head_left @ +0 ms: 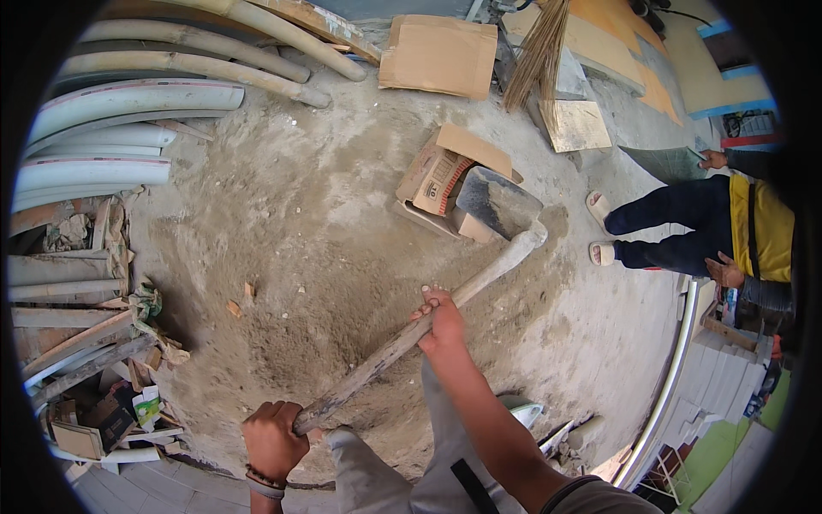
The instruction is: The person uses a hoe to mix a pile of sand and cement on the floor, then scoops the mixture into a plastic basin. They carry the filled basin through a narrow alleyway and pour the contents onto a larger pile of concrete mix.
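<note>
Over sandy ground [282, 171], grasping the hoe [488, 276] with left hand [274, 441] near the end of the handle [364, 372] and right hand [443, 324] midway, with blade [497, 203] beside the cardboard box [421, 178]. Probably stiff and blade-heavy; best held two-handed.

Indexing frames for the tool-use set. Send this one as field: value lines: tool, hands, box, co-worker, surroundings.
tool: hoe, wooden handle, dark grey blade
left grip: closed around the handle's near end
right grip: closed around the handle further up, toward the blade
box: cardboard, flaps open, partly hidden behind the blade; contact unclear
co-worker: standing at right, one hand on a dark sheet
ground: sandy soil, loose
left side: bamboo poles, white pipes, scrap wood
</note>
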### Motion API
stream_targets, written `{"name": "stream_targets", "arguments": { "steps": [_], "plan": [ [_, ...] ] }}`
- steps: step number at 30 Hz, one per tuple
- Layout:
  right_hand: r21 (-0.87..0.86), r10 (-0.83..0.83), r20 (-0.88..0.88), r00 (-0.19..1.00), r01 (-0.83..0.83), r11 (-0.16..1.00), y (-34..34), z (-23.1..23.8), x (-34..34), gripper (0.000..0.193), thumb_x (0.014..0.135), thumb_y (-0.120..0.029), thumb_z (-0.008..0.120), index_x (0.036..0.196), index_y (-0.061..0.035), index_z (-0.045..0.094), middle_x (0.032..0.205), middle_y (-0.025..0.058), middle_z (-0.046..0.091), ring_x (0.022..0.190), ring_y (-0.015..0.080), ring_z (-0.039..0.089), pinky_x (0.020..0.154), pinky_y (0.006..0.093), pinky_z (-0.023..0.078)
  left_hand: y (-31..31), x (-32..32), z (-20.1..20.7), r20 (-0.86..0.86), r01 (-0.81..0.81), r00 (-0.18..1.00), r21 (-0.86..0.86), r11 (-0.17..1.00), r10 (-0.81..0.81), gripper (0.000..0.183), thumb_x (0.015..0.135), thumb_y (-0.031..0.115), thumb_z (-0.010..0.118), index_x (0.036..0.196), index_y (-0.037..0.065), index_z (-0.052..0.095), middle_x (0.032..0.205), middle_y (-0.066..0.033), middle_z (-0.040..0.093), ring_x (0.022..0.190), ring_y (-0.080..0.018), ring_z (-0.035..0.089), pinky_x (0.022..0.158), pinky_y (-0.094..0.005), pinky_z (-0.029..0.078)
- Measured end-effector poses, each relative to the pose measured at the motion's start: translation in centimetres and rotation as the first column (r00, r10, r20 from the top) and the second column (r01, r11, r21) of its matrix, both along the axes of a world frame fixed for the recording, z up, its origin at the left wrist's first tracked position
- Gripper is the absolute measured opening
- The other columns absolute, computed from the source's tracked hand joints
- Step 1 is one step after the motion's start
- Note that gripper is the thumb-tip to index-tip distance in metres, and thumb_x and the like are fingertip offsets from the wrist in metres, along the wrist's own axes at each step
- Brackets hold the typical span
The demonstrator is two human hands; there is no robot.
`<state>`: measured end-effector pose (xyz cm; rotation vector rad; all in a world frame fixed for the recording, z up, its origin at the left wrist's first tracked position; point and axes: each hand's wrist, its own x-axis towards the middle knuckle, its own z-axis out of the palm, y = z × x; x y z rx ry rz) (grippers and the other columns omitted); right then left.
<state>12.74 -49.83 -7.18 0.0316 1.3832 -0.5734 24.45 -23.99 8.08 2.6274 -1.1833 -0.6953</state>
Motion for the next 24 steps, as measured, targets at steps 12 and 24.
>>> {"name": "stream_targets", "arguments": {
  "steps": [12,24],
  "plan": [
    [-0.075,-0.175,0.009,0.985,0.175,0.982,-4.8,-1.4,-5.0,0.026,0.096,-0.014,0.047,0.072,-0.0093,0.04,0.066,0.0049,0.043,0.06,0.0192,0.044,0.058,0.034,0.046,-8.0,5.1,-4.3,-0.433,0.189,0.873,-0.124,0.974,-0.225,0.016,0.054,0.007,0.061,0.069,0.001,0.057,0.061,-0.0185,0.052,0.059,-0.0388,0.054,0.053,-0.038,0.044],
    [-0.046,0.065,-0.089,0.994,-0.069,0.997,-11.4,-13.6,2.9,0.018,0.088,-0.01,0.051,0.073,-0.011,0.04,0.062,0.0013,0.038,0.048,0.0143,0.038,0.05,0.0302,0.044,-11.2,4.9,-10.4,-0.155,0.04,0.986,-0.079,0.996,-0.052,0.018,0.056,0.006,0.061,0.073,0.001,0.061,0.064,-0.0182,0.058,0.06,-0.0343,0.06,0.056,-0.0415,0.047]
  ]
}}
